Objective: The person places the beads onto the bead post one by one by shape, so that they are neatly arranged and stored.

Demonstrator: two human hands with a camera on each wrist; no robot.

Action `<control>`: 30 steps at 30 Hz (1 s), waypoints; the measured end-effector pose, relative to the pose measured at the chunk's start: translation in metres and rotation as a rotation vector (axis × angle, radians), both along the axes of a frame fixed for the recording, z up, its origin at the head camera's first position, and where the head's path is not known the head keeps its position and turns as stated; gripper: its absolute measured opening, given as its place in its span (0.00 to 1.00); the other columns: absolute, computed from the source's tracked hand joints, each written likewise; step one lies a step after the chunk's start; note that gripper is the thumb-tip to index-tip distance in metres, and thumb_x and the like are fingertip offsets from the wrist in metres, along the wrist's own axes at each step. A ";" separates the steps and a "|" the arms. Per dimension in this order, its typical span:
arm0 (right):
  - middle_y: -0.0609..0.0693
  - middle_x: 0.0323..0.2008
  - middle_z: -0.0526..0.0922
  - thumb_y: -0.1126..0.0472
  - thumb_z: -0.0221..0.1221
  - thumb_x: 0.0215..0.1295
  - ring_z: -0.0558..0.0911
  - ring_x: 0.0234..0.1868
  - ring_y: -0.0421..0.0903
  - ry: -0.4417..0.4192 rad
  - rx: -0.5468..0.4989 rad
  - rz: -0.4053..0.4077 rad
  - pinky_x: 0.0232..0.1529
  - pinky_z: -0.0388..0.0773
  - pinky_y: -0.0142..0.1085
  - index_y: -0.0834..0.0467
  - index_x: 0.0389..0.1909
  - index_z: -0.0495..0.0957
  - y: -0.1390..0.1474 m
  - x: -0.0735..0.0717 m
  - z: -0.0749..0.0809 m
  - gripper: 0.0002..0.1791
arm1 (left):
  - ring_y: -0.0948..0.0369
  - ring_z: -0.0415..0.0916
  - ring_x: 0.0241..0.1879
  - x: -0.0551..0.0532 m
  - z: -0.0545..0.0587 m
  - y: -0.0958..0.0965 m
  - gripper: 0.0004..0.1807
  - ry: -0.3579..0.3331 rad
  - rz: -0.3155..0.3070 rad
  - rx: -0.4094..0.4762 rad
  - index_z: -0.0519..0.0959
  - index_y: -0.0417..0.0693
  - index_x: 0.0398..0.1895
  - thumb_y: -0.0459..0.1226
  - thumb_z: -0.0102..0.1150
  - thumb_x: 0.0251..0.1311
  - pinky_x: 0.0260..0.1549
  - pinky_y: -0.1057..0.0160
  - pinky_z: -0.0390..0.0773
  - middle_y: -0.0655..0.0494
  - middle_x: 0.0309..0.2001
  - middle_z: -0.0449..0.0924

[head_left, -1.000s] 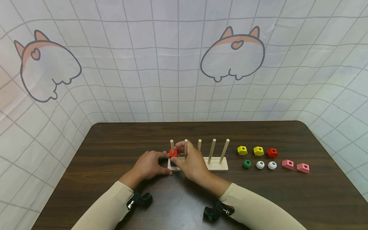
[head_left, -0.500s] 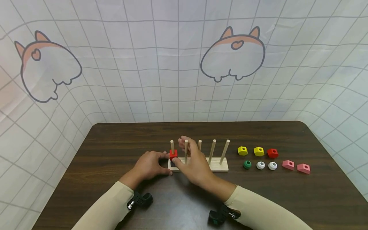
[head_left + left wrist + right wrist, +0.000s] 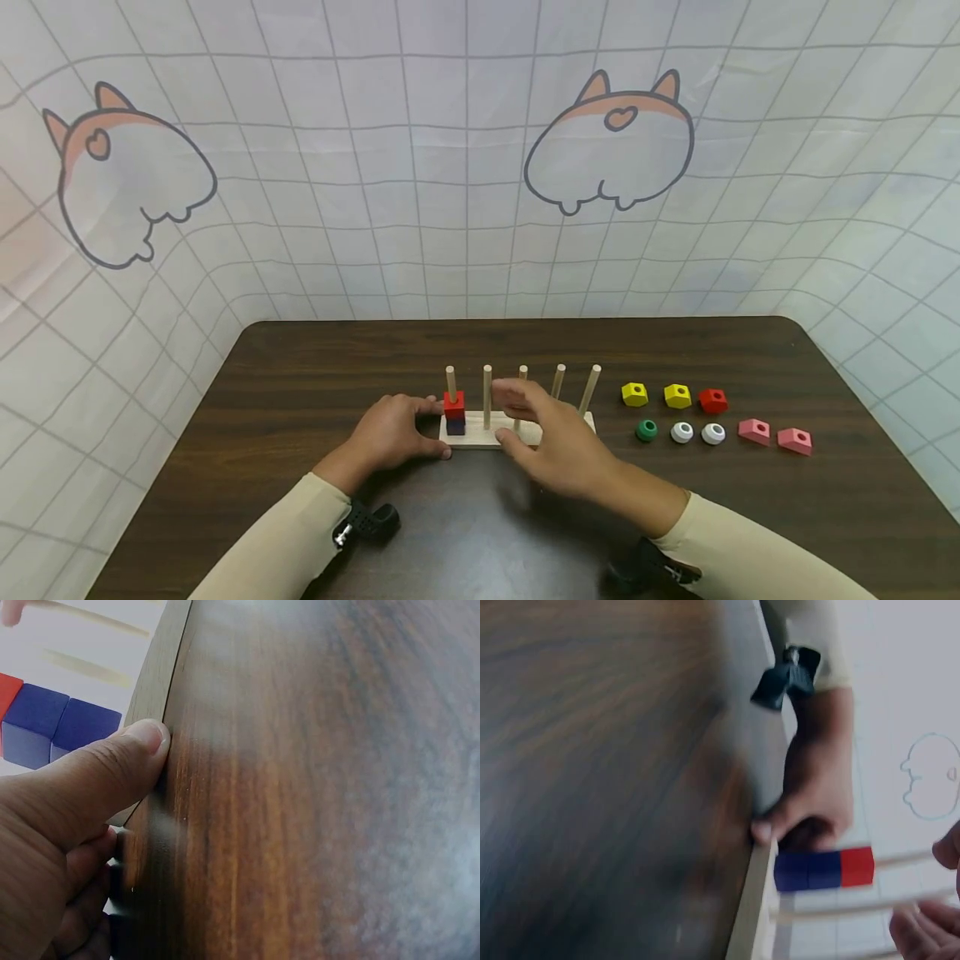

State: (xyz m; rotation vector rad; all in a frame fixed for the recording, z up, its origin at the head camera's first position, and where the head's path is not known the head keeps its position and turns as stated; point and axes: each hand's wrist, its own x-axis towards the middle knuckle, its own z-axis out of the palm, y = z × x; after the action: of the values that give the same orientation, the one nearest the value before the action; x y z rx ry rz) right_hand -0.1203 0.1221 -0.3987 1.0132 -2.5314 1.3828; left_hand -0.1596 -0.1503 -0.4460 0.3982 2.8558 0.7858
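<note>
My left hand (image 3: 390, 429) grips the left end of a wooden peg board (image 3: 474, 435), its thumb (image 3: 146, 739) on the front edge in the left wrist view. A red block (image 3: 454, 407) sits on top of two dark blue blocks (image 3: 808, 871), stacked on the leftmost of several upright pegs. My right hand (image 3: 562, 442) is over the board's middle and right part, fingers extended and thumb apart, with nothing held. It hides part of the pegs to the right. In the right wrist view, its fingertips (image 3: 922, 930) show beside the pegs.
Right of the board, two yellow blocks (image 3: 634, 394) and a red block (image 3: 712, 401) lie in a row. Nearer are a green bead (image 3: 646, 430), two white beads (image 3: 682, 432) and two pink blocks (image 3: 753, 431). The dark wooden table (image 3: 337, 358) meets a tiled-pattern curtain behind.
My right hand has let go of the red block on the left peg and moved right along the board. My left hand has stayed at the board's end.
</note>
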 end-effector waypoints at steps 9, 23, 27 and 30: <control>0.44 0.46 0.85 0.68 0.70 0.61 0.83 0.42 0.40 0.263 0.120 0.006 0.43 0.83 0.42 0.60 0.56 0.79 0.057 -0.006 -0.002 0.22 | 0.44 0.73 0.65 0.000 0.000 0.000 0.36 -0.008 0.006 -0.022 0.86 0.56 0.59 0.52 0.84 0.42 0.62 0.43 0.71 0.54 0.63 0.80; 0.49 0.47 0.84 0.68 0.73 0.57 0.85 0.43 0.48 0.277 0.285 -0.251 0.40 0.83 0.51 0.60 0.53 0.79 0.151 -0.017 -0.022 0.22 | 0.45 0.73 0.65 0.001 0.001 0.000 0.37 -0.012 0.008 -0.033 0.85 0.54 0.59 0.53 0.84 0.42 0.63 0.44 0.71 0.53 0.63 0.80; 0.52 0.49 0.83 0.65 0.73 0.59 0.85 0.46 0.53 0.218 0.350 -0.285 0.43 0.82 0.53 0.60 0.53 0.80 0.170 -0.018 -0.026 0.21 | 0.45 0.73 0.65 0.000 0.001 0.001 0.37 -0.010 0.005 -0.038 0.85 0.54 0.59 0.53 0.84 0.42 0.62 0.44 0.72 0.54 0.63 0.80; 0.52 0.49 0.83 0.63 0.73 0.60 0.84 0.48 0.54 0.186 0.380 -0.284 0.44 0.81 0.55 0.59 0.53 0.81 0.180 -0.020 -0.030 0.20 | 0.45 0.73 0.65 0.000 0.002 0.001 0.37 -0.012 0.006 -0.042 0.85 0.54 0.60 0.53 0.84 0.42 0.62 0.44 0.71 0.54 0.63 0.79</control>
State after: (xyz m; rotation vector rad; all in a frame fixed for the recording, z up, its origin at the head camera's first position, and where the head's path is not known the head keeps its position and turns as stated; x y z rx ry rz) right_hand -0.1398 0.3016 -0.4292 0.7422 -2.7152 0.7185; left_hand -0.1595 -0.1495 -0.4445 0.3783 2.8585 0.7260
